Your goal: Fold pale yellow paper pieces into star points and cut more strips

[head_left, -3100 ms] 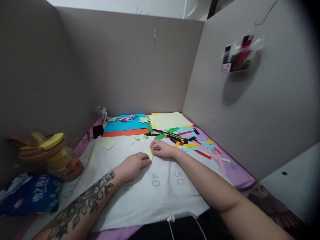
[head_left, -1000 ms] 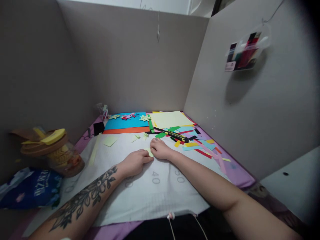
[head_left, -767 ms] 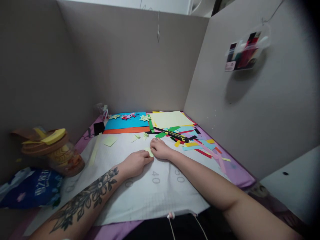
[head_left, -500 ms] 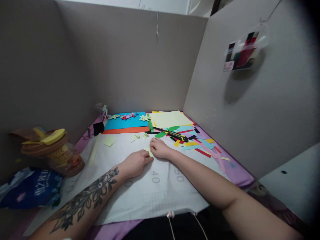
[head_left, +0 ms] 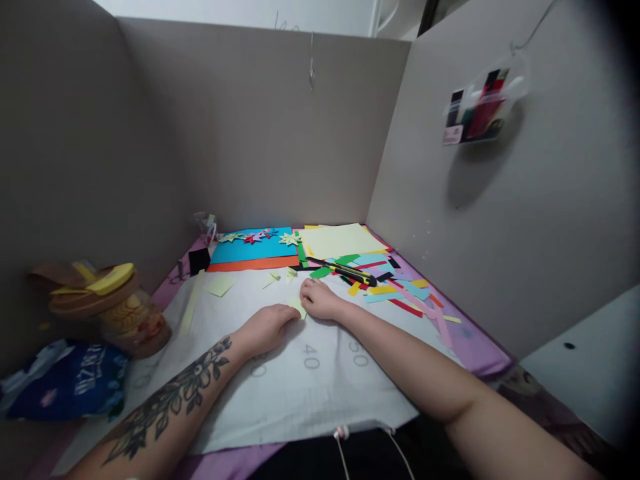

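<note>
A small pale yellow-green paper piece (head_left: 299,307) lies on the white sheet (head_left: 290,400) between my two hands. My left hand (head_left: 267,328) rests at its left, fingers drawn together and the fingertips on its edge. On its right side my right hand (head_left: 320,300) is curled, its fingers closed on the paper's edge. Two small folded pale pieces (head_left: 291,273) lie just beyond my hands. Farther left are a pale square (head_left: 221,286) and a long pale strip (head_left: 193,303).
Colored strips (head_left: 400,293) and a black-and-yellow cutter (head_left: 353,272) lie at the right. Behind are a blue sheet (head_left: 250,249) with folded stars and a pale paper stack (head_left: 343,241). A lidded cup (head_left: 125,313) and a blue packet (head_left: 75,380) stand left.
My left hand has shifted slightly left, and more of the small paper shows between my hands. My right hand has hardly moved. The view has tilted slightly.
</note>
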Tool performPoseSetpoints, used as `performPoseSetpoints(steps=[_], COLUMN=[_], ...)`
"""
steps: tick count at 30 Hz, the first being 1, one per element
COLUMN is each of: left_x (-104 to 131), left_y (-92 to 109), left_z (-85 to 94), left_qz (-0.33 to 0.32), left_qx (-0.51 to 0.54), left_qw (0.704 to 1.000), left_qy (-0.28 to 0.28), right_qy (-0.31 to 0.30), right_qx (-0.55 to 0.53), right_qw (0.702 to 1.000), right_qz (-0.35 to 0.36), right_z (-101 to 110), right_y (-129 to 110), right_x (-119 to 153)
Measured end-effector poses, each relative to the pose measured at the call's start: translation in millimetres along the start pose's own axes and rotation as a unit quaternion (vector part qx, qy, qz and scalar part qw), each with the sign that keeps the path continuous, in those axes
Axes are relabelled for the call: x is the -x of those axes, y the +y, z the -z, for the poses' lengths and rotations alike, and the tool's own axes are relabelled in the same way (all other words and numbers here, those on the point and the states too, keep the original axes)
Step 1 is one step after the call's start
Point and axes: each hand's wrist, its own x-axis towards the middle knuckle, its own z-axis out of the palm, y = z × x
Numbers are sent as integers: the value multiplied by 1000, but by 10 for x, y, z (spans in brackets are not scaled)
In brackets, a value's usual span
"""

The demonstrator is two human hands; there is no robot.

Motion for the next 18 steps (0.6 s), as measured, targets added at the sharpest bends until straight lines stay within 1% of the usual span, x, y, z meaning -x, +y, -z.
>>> performPoseSetpoints(steps=[3,11,18], left_x=[-30,-50,-46], left_y=[0,23,21], left_z=[-38,-32,-19], left_qz=[-4,-45,-60], left_qx=[-22,-50,-50], left_qw=[1000,998,997], left_qy=[15,-11,-7], right_qy=[0,1,-5], right_qx=[1,9,12], right_qw=[1000,1000,1000], right_qz=[3,-4,-2], right_z=[-2,-6,-11], right_y=[4,-3,15], right_x=[-3,-7,-14])
